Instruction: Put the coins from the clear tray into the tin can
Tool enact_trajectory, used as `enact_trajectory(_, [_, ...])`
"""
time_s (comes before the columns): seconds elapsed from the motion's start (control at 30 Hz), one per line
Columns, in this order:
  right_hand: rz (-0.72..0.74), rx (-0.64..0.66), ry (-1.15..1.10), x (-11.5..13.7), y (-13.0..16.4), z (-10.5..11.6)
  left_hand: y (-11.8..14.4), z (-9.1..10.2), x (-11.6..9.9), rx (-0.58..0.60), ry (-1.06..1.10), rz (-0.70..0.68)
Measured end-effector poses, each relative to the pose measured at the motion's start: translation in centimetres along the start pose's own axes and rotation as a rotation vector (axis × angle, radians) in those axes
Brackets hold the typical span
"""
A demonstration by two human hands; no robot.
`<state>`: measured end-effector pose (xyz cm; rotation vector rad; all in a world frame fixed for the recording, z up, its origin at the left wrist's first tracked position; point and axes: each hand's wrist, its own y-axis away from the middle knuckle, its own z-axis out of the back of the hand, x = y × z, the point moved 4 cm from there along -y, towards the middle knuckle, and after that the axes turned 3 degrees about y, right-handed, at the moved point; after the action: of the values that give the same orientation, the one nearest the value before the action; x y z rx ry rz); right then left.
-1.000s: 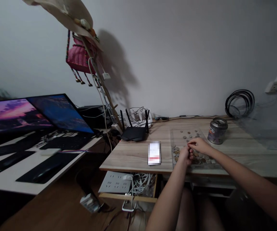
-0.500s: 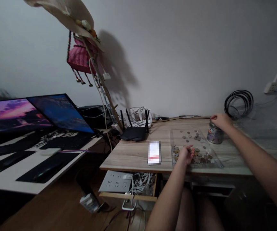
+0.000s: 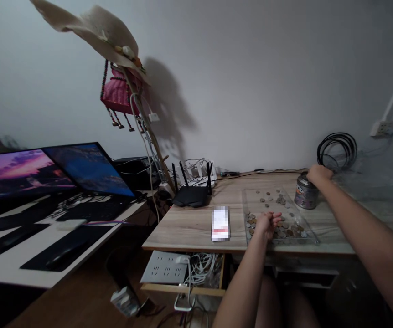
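Observation:
My left hand (image 3: 267,224) hovers over a clear, flat tray (image 3: 256,200) with many silver and brass coins (image 3: 287,231) in it. Its fingers are partly curled with a couple of fingertips pointing right; what lies in the palm, if anything, is too small to make out. At the right, beyond the tray, stands a round printed metal tin (image 3: 306,193). My right hand (image 3: 319,174) is at the tin's top right rim, fingers bent and pressed together. Whatever those fingers pinch is hidden.
Left of the tray lies a phone (image 3: 220,223). A black router (image 3: 192,193) and tangled white cables sit behind it. Below, a drawer holds a power strip (image 3: 165,268). Coiled black cable (image 3: 337,150) rests against the wall. A laptop (image 3: 94,171) stands on the left desk.
My right hand has shifted from over the tin's top to its right rim. The fingers of my left hand have uncurled a little. The whole view has tipped slightly upward.

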<state>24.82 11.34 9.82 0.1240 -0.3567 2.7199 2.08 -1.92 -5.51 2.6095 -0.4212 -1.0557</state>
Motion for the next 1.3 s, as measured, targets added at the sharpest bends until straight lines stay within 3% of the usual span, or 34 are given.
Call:
enact_trajectory(0.1, [0.157,-0.175,-0.085,1.4,2.8,0.7,-0.1,-0.1,-0.1,0.020,-0.006,-0.033])
enact_trajectory(0.17, [0.367,-0.250,-0.198,3.0,6.0,0.3,-0.1,-0.2,-0.3,0.015,-0.004,-0.056])
enact_trajectory(0.2, [0.490,-0.212,-0.258,3.9,7.8,-0.5,-0.1,-0.3,-0.4,0.007,-0.004,-0.062])
enact_trajectory(0.3, [0.851,0.087,-0.392,6.5,13.2,-4.1,0.0,-0.3,-0.5,-0.038,0.014,-0.062])
enact_trajectory(0.4, [0.965,0.226,-0.432,7.6,16.5,-6.9,0.1,-0.3,-0.5,-0.080,0.069,-0.058])
enact_trajectory(0.53, [0.897,0.199,-0.389,8.0,17.2,-7.4,0.3,-0.3,-0.5,-0.069,0.107,-0.014])
enact_trajectory(0.63, [0.806,0.112,-0.345,7.7,15.7,-5.1,0.3,-0.2,-0.5,-0.043,0.129,0.045])
enact_trajectory(0.73, [0.624,-0.086,-0.344,5.9,12.0,-1.3,0.2,0.0,-0.3,-0.049,0.162,0.070])
enact_trajectory(0.83, [0.326,-0.267,-0.307,2.6,6.9,1.3,0.1,0.1,-0.2,-0.092,0.180,0.051])
enact_trajectory(0.93, [0.157,-0.274,-0.260,-0.4,2.7,0.9,0.0,0.1,-0.2,-0.112,0.167,0.014])
enact_trajectory(1.07, [0.059,-0.157,-0.245,-2.5,0.3,-1.7,0.1,0.0,-0.2,-0.110,0.143,-0.002])
enact_trajectory(1.17, [0.065,-0.145,-0.224,-2.4,0.1,-2.2,0.2,0.0,-0.4,-0.107,0.127,-0.038])
enact_trajectory(1.3, [0.087,-0.142,-0.137,-1.3,0.3,-1.4,0.5,-0.3,-0.6,-0.085,0.100,-0.076])
